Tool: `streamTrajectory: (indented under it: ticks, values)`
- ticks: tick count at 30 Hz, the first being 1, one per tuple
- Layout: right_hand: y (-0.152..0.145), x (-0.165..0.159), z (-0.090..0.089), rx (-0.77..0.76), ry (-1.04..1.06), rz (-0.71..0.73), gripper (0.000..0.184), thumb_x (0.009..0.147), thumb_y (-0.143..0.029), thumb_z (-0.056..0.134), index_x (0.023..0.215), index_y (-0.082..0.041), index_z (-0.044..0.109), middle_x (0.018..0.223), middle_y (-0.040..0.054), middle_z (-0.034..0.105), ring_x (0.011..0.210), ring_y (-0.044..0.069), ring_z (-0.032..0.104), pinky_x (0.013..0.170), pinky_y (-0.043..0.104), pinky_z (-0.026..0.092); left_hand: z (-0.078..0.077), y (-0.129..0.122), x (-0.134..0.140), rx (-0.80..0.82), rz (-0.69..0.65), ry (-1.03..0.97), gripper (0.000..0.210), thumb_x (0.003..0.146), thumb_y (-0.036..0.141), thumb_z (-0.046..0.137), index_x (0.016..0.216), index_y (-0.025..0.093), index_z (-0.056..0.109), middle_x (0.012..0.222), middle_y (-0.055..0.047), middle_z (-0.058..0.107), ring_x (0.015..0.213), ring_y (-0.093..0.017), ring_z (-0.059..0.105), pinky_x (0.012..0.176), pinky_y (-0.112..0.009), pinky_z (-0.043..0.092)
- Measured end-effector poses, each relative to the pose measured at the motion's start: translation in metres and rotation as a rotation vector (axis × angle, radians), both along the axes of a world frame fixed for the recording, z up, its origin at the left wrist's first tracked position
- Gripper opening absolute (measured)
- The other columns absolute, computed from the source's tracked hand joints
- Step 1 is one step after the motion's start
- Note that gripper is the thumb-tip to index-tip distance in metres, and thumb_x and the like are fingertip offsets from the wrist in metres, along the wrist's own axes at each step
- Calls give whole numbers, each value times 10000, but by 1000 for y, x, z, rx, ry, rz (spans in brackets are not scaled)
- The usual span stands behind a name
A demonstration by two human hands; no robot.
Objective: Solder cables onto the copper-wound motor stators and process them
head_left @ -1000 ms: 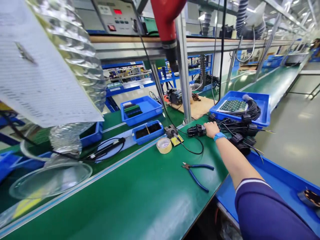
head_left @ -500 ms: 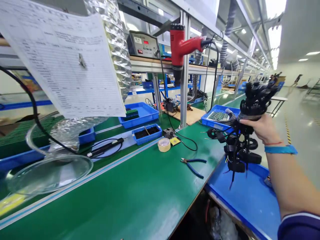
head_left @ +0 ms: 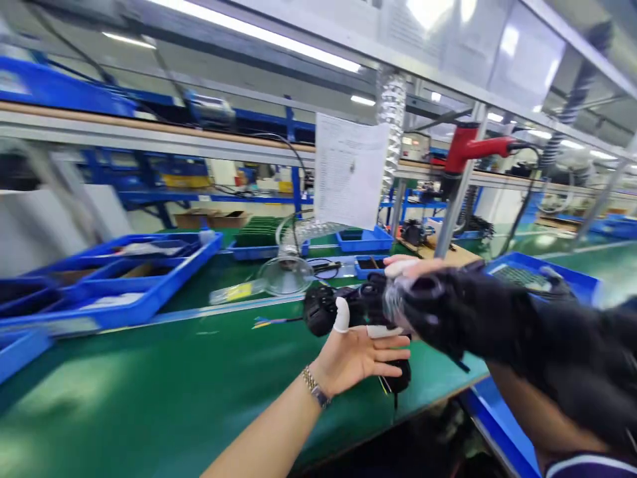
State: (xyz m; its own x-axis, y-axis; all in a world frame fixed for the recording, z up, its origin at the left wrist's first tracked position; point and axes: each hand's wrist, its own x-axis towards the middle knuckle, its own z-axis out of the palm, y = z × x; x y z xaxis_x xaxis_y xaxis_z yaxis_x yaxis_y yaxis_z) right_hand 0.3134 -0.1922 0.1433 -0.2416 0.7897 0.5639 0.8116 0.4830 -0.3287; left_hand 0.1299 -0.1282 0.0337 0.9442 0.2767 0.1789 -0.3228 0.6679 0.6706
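Observation:
A bundle of black cables [head_left: 497, 322] with round black end pieces [head_left: 318, 311] stretches across the right half of the view, blurred by motion. My right hand [head_left: 415, 267] is wrapped round it behind a clear band, most of its fingers hidden. Below the left end of the bundle is my left hand [head_left: 355, 358], palm up and fingers spread; whether it touches the cables I cannot tell. White finger cots cover its thumb and one finger. Thin coloured wires [head_left: 271, 322] poke out at the bundle's left tip.
A divided blue tray [head_left: 164, 292] stands on the green bench [head_left: 149, 385] at left. Behind the hands are a clear funnel hood [head_left: 286, 273], a hanging paper sheet [head_left: 351, 169] and a small blue bin [head_left: 365, 265]. A red heat gun [head_left: 462, 153] hangs at upper right.
The view has swung left. The cable bundle has come from the right side to over the bench in my right hand, turning from hanging to roughly level. My left hand has entered view.

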Motion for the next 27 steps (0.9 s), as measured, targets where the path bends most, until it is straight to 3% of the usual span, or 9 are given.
streamTrajectory:
  ticks: [1, 2, 5, 7, 9, 12, 16, 21, 27]
  values:
    - [6, -12, -1, 5, -38, 131, 271, 767, -430, 532, 844, -207, 666, 977, 16, 671, 1036, 153, 565, 769, 334, 547, -4, 6, -11, -33, 57, -41, 917, 684, 789, 171, 1065, 53, 564, 1118, -226, 566, 1096, -379, 482, 937, -572, 299]
    - [11, -24, -3, 1, -82, 298, 315, 768, -425, 530, 904, -172, 660, 1034, 31, 651, 1124, 153, 494, 941, 311, 418, -7, 11, -22, -60, 122, -84, 881, 691, 781, 195, 1080, 78, 555, 1118, -202, 572, 1106, -365, 478, 944, -563, 298]
    - [24, -61, -16, 5, -290, 773, 238, 788, -257, 556, 1011, -217, 626, 1138, 44, 601, 1253, 178, 343, 1025, 391, 324, -15, 23, -46, -111, 302, -181, 908, 643, 813, 258, 1159, 107, 502, 1185, -173, 534, 1180, -343, 408, 993, -529, 264]
    - [32, -82, -32, 42, -421, 866, 282, 813, -157, 505, 1055, -269, 597, 1173, 20, 581, 1295, 181, 254, 1066, 451, 227, -18, 31, -53, -123, 406, -220, 1011, 577, 852, 288, 1197, 72, 466, 1232, -194, 490, 1228, -339, 346, 1024, -496, 238]
    - [41, -94, -53, 67, -498, 855, 320, 835, -124, 461, 1055, -319, 586, 1181, -19, 576, 1308, 177, 213, 1077, 488, 174, -21, 42, -58, -128, 520, -268, 1001, 594, 837, 314, 1213, 61, 449, 1254, -194, 470, 1257, -312, 311, 1041, -454, 229]
    - [54, -89, -87, 77, -430, 777, 365, 856, -126, 422, 1117, -351, 540, 1272, -32, 499, 1309, 168, 221, 1076, 470, 222, -23, 60, -67, -173, 697, -294, 646, 778, 614, 386, 1158, 106, 501, 1137, -133, 572, 1174, -232, 438, 1024, -386, 286]
    - [57, -63, -123, 29, 41, 344, 445, 846, -181, 445, 1273, -298, 400, 1358, 46, 391, 1275, 199, 318, 1034, 449, 341, -14, 83, -87, -198, 908, -319, 200, 784, 253, 501, 934, 151, 583, 747, -6, 629, 812, -124, 604, 946, -331, 388]
    - [41, -61, -129, -195, 425, 166, 382, 852, -299, 458, 1233, -291, 441, 1190, 48, 554, 1074, 190, 542, 913, 393, 491, 9, 97, -91, 24, 1064, -338, 99, 656, 212, 605, 654, 149, 529, 621, 17, 531, 655, -98, 554, 795, -270, 464]
    - [50, -92, -125, -44, 144, 111, 414, 841, -286, 449, 1254, -272, 424, 1197, 65, 544, 1090, 223, 518, 934, 431, 468, 25, 82, -80, 273, 1252, -347, 209, 644, 179, 619, 839, 180, 547, 632, 16, 527, 671, -130, 540, 705, -286, 466]
